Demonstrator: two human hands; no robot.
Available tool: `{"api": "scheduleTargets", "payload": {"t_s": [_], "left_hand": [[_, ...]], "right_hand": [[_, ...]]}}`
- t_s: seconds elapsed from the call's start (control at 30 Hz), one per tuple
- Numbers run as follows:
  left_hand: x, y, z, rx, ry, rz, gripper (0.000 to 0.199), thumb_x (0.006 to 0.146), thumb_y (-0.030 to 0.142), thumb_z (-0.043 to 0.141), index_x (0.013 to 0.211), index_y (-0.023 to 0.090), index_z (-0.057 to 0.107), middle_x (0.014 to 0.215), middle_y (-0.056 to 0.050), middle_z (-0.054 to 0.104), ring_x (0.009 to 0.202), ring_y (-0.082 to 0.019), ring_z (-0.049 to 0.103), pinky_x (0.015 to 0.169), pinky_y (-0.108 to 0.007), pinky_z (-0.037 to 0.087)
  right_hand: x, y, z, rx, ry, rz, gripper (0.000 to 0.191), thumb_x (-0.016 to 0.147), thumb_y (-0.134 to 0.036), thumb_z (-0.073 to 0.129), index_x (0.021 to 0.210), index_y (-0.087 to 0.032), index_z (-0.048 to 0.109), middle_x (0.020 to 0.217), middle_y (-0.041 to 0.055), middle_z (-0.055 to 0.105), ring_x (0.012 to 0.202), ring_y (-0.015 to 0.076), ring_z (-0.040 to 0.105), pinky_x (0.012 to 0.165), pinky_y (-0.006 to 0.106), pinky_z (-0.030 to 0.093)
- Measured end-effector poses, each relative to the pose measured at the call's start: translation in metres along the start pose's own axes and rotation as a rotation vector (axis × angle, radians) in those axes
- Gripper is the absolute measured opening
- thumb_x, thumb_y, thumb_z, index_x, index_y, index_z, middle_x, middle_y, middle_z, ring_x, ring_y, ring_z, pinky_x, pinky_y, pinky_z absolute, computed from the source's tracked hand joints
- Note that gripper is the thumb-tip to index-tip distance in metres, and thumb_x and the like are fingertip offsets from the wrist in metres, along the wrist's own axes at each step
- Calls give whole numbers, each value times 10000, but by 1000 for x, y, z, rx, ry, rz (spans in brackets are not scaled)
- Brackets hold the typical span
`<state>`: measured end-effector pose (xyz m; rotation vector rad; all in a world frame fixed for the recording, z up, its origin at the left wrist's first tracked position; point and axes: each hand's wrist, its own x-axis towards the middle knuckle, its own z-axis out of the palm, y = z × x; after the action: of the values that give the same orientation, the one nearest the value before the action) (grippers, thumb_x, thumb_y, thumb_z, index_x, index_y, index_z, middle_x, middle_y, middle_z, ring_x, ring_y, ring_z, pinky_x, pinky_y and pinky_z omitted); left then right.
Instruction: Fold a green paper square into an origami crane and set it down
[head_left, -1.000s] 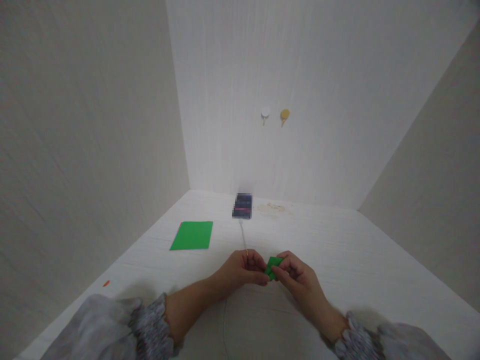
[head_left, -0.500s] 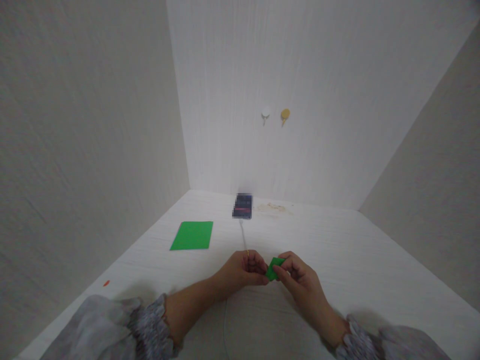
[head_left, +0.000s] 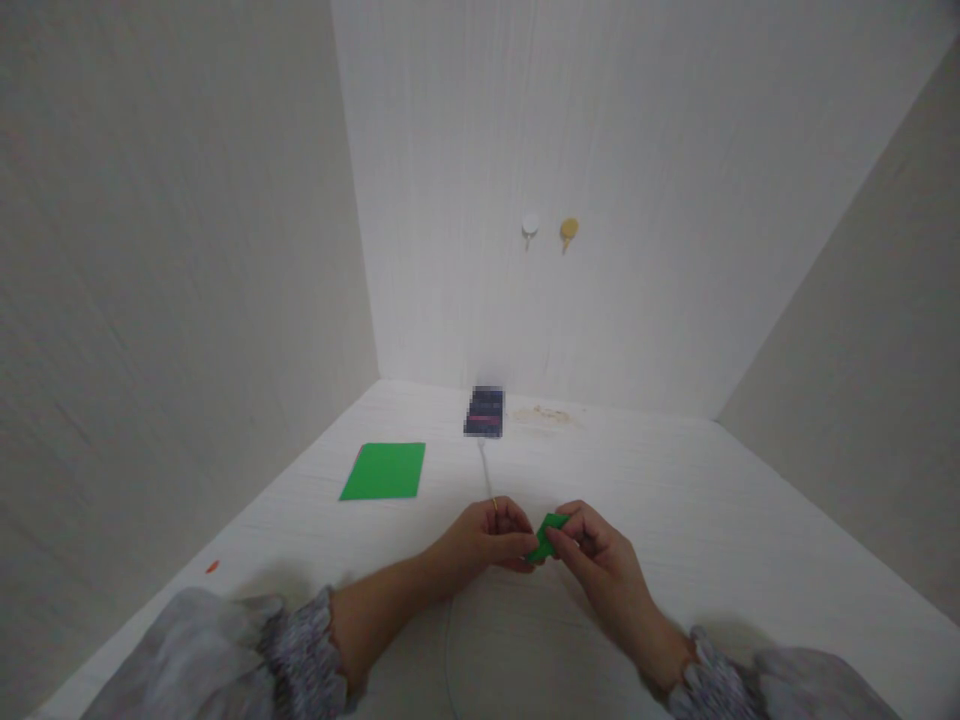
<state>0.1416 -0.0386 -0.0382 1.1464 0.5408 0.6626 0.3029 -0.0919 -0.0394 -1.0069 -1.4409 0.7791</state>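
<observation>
A small folded piece of green paper is held between my two hands, above the white table. My left hand pinches its left lower edge with thumb and fingers, and a ring shows on one finger. On the other side, my right hand grips the upper right part between thumb and forefinger. A flat green square sheet lies on the table to the left, apart from both hands.
A phone lies near the back wall, with a white cable running towards me under my left arm. A small red-orange scrap is at the far left. White and yellow hooks are on the wall.
My left thumb has moved up onto the face of the green piece, covering more of its lower left part. My right hand has hardly moved.
</observation>
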Motion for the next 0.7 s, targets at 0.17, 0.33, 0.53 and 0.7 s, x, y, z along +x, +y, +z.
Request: {"api": "scheduleTargets", "payload": {"t_s": [0.17,0.33,0.53,0.7], "left_hand": [[-1,1,3,75,-16,-99,260,624,302,674,754,97,581,698,-49,641,628,-151,625,621,-285,481],[-3,1,3,183,-26,-140,238,582,284,695,683,83,618,637,-57,646,544,-143,611,523,-251,480],[-3,2,4,175,-28,-147,201,599,263,670,681,86,624,628,-57,653,530,-145,614,499,-244,481],[-3,1,4,163,-22,-145,188,597,256,669,671,91,619,625,-57,657,552,-154,624,518,-253,485]], "right_hand": [[0,-1,0,-12,-8,0,160,769,-213,548,624,-191,483,738,3,502,658,126,489,582,242,395],[1,-1,0,-38,8,-2,165,765,-209,547,618,-189,475,749,6,494,659,127,487,583,242,391],[1,-2,0,-59,25,4,180,767,-228,539,605,-186,471,738,12,499,650,132,487,573,243,394],[0,0,0,-28,19,-15,174,773,-224,534,615,-188,471,732,6,493,655,129,488,576,238,396]]}}
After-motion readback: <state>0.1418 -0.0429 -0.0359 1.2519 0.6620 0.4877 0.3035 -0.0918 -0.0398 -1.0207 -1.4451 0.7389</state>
